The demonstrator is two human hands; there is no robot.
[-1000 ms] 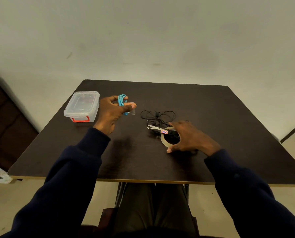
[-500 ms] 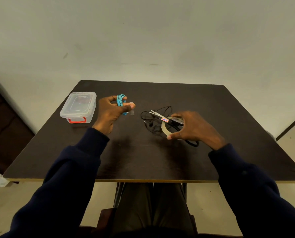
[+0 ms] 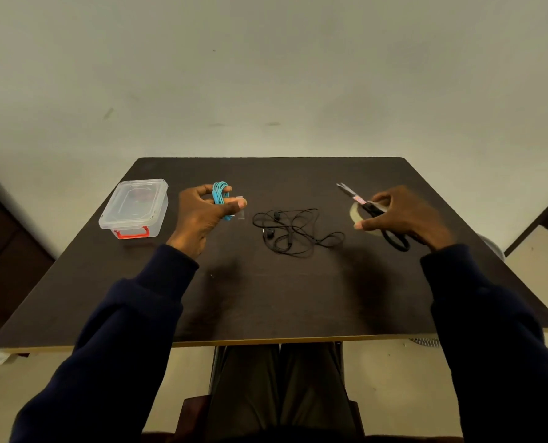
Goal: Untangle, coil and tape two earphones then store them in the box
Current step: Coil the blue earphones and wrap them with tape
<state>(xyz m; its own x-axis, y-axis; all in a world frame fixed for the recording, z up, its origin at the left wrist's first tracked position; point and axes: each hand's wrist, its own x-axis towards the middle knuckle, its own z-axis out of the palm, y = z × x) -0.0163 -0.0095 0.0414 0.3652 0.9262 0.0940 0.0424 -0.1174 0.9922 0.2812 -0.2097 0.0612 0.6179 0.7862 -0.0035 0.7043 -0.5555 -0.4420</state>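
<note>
Between the hands (image 3: pixel 202 214) (image 3: pixel 405 215) lies the black earphone (image 3: pixel 293 231).

Right hand (image 3: pixel 403 215) carried scissors (image 3: pixel 354 196), seemingly tape roll (image 3: pixel 355 213), rightward off black earphones (image 3: pixel 295 233)

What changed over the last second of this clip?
The right hand picked up the scissors and tape roll together and carried them rightward, away from the tangled black earphones. Unchanged: the left hand holds the coiled blue earphones with a tape strip on its thumb; the box sits shut.
</note>
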